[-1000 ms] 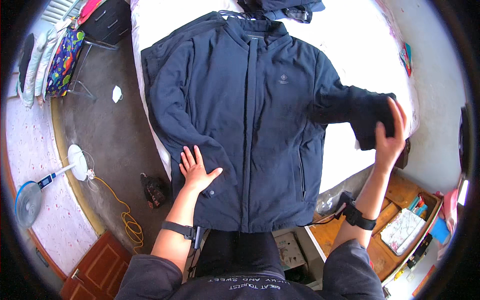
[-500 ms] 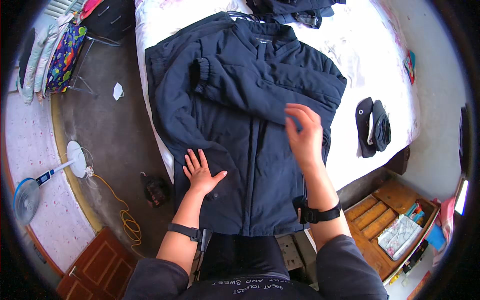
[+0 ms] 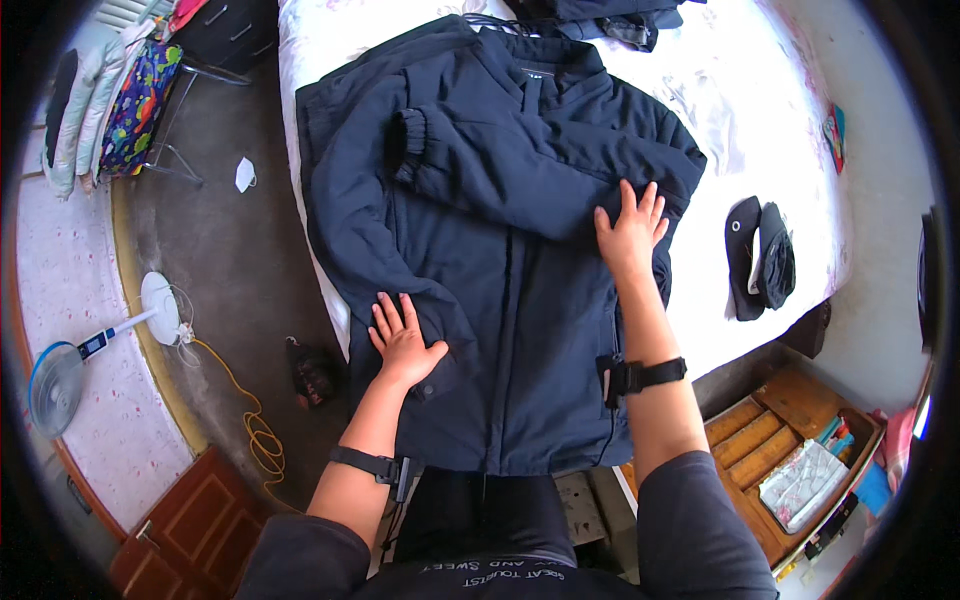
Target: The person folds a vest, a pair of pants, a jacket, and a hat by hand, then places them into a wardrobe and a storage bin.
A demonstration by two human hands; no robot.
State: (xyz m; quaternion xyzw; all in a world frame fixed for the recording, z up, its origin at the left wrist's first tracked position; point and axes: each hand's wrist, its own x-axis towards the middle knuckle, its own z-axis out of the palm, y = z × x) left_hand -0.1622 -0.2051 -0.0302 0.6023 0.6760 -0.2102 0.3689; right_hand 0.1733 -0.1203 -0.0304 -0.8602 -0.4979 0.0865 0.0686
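A dark navy jacket [image 3: 460, 270] lies spread on the bed, its collar at the far side and its hem hanging toward me at the near edge. One sleeve [image 3: 510, 175] is folded across the chest, with its elastic cuff pointing left. My left hand [image 3: 404, 345] lies flat on the lower left of the jacket, fingers spread. On the right, my right hand [image 3: 632, 228] rests with spread fingers on the folded sleeve near the jacket's side edge. Neither hand grips the cloth.
The bed has a white sheet [image 3: 690, 330]. Dark folded clothes [image 3: 600, 20] lie at its far end, and dark caps [image 3: 760, 255] at the right. An open wooden drawer [image 3: 740, 440] stands lower right. A fan [image 3: 60, 385] and yellow cable [image 3: 262, 440] are on the left.
My right hand has come down from above the jacket, moving slightly right and opening out flat onto the sleeve. The left hand stays in place on the jacket.
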